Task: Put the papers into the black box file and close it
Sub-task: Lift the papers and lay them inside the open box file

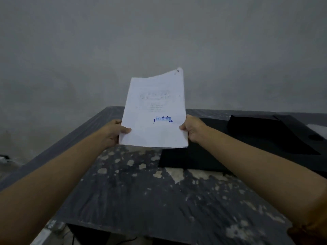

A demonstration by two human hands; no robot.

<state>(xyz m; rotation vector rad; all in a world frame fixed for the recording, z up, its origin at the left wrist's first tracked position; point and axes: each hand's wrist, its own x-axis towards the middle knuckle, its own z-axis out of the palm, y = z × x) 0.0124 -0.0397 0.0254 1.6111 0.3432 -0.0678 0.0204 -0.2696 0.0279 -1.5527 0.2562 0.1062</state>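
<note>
2 hands (115, 132) (192, 129) grip white papers (154, 114) above the open matte-black box file (247, 138).

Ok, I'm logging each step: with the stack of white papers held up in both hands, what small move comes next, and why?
Probably swing the stack of white papers right and down toward the open black box file. Left hand and right hand grip its lower edges above the worn dark table, and the file lies open to the right.

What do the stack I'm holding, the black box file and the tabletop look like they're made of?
Stack of papers: thin white paper, matte, its top corner curling, with a blue stamp. Black box file: probably matte card or board with flat stiff panels; too dark to be sure. Table: hard dark surface with worn coating, pale patches showing through.
</note>
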